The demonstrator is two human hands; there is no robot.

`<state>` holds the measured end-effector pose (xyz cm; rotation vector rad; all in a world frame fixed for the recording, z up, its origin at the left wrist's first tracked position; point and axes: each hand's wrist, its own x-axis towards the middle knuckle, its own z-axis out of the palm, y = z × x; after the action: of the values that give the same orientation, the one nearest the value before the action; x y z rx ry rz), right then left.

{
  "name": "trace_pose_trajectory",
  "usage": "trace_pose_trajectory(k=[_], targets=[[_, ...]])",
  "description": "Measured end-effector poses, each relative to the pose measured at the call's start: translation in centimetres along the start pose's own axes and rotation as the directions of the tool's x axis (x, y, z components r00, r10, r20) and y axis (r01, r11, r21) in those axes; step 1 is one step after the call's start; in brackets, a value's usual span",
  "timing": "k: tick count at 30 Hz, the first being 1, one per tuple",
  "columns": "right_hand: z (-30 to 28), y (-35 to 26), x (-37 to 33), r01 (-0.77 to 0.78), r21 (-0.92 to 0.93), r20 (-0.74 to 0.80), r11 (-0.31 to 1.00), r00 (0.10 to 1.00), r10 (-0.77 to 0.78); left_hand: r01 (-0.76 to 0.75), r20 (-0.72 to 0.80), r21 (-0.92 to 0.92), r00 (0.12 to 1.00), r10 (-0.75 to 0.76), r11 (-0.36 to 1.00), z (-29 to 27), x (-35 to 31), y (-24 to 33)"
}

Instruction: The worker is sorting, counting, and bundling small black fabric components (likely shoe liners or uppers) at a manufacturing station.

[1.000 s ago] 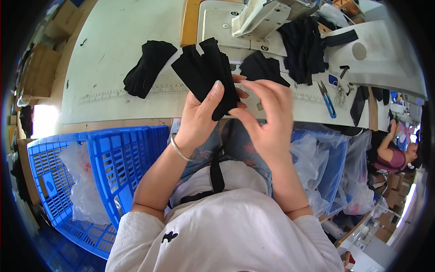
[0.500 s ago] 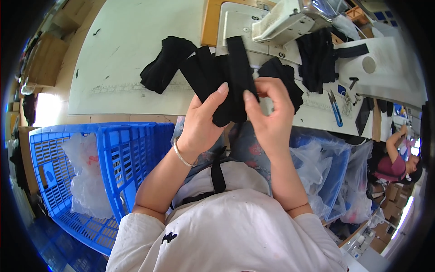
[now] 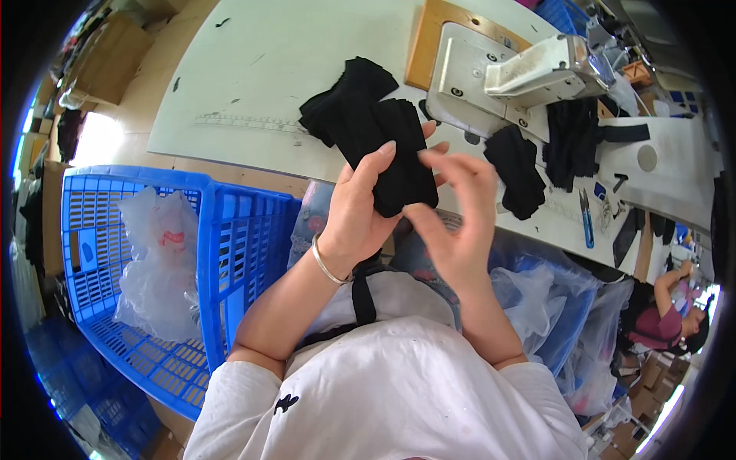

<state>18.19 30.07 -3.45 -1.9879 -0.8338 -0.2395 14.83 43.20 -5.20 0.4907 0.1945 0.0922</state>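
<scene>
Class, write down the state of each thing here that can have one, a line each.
Left hand: closed on black strips
Right hand: open, blurred
Black strips: stacked, held
Black bundle right of the hands: lying flat
Plastic bag: crumpled, inside blue basket
Blue basket: open
Snips: lying down, open or closed unclear
Machine: on or off unclear

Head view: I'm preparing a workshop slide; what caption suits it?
Left hand holding black fabric strips, right hand close beside them, at a white worktable bearing a machine.

The left hand (image 3: 354,211) holds black fabric strips (image 3: 402,165) by a white table (image 3: 284,61), the right hand (image 3: 465,222) curved beside them.
</scene>
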Motion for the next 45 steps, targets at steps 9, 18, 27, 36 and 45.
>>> trace_pose_trajectory(k=[9,18,27,36,45], targets=[[-0.1,2.4,-1.5,-0.374,0.29,0.076,0.881,0.927,0.368,0.013,0.028,0.01,1.0,-0.013,1.0,0.1,-0.5,-1.2],[-1.2,1.1,-1.4,0.035,-0.152,0.058,0.988,0.998,-0.027,-0.087,0.022,0.576,0.996,0.09,0.813,-0.1,-1.3,-3.1],[-1.5,1.4,0.7,-0.341,0.517,0.15,0.785,0.939,0.309,0.136,-0.083,0.666,0.991,-0.108,0.733,0.9,-2.0,-2.6],[-2.2,2.5,1.4,-0.454,0.653,0.36,0.606,0.89,0.279,0.244,-0.057,0.588,0.964,-0.261,0.771,0.7,-1.9,-1.4],[-1.9,2.7,1.3,-0.23,0.483,0.125,0.845,0.973,0.193,0.305,-0.006,0.329,0.947,-0.321,0.894,0.3,-1.8,-1.6]])
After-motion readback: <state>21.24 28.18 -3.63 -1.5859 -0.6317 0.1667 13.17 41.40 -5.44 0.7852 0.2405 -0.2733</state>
